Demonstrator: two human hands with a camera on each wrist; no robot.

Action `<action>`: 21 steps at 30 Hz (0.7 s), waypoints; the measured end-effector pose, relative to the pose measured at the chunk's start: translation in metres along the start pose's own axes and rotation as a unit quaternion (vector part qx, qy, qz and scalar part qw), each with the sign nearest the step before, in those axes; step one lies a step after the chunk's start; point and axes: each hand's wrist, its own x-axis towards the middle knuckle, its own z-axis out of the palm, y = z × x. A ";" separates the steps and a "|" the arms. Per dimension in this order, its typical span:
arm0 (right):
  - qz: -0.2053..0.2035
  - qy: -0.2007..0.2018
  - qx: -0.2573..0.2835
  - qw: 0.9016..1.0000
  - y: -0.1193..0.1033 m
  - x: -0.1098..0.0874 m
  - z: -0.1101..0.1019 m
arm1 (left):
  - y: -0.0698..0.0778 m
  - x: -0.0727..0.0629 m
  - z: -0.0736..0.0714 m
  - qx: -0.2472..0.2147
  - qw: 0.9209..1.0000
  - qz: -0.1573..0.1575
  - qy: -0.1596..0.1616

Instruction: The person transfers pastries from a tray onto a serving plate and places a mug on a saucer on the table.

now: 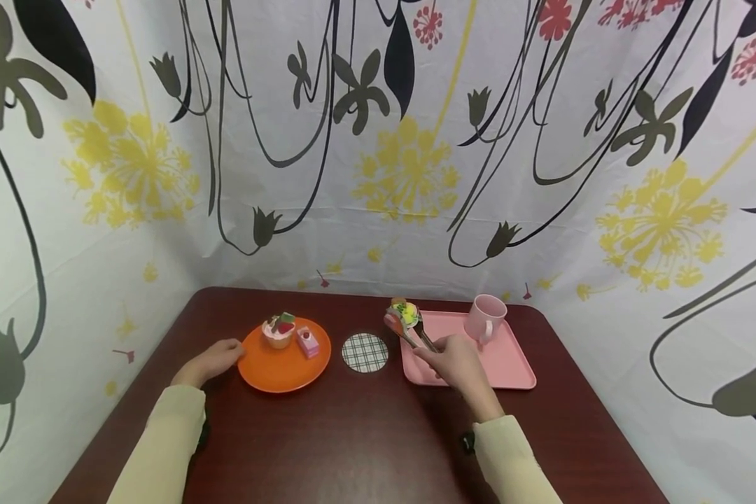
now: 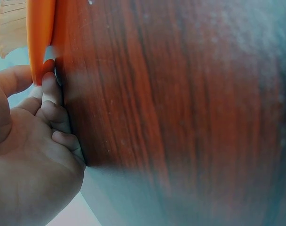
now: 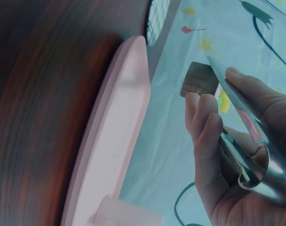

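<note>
My left hand (image 1: 217, 358) pinches the left rim of an orange plate (image 1: 283, 380); the left wrist view shows thumb and fingers on either side of the rim. A cupcake (image 1: 278, 334) with cream and red and green toppings stands on the plate beside a small pink cake slice (image 1: 309, 343). In my right hand (image 1: 458, 365) are metal tongs (image 3: 274, 174). Between their tips is a small dessert piece (image 1: 407, 313) with a yellow and green top, held above the far left corner of the pink tray (image 1: 510, 367). Its brown side (image 3: 199, 79) faces the right wrist camera.
On the tray's far right part stands a pink mug (image 1: 486, 318). A round checked coaster (image 1: 365, 352) lies between plate and tray on the dark wooden table (image 1: 327, 434). A flower-patterned curtain (image 1: 327, 259) hangs right behind the table's far edge and along its sides.
</note>
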 end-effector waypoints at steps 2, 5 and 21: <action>-0.001 -0.001 0.002 1.000 -0.002 -0.001 0.000 | 0.000 0.001 0.000 -0.002 1.000 -0.001 0.000; -0.001 -0.002 0.003 1.000 -0.003 -0.001 0.002 | -0.001 0.002 0.000 0.000 1.000 0.000 0.001; -0.032 -0.007 0.000 0.999 -0.023 -0.015 0.020 | -0.002 0.002 0.001 0.002 1.000 0.001 0.002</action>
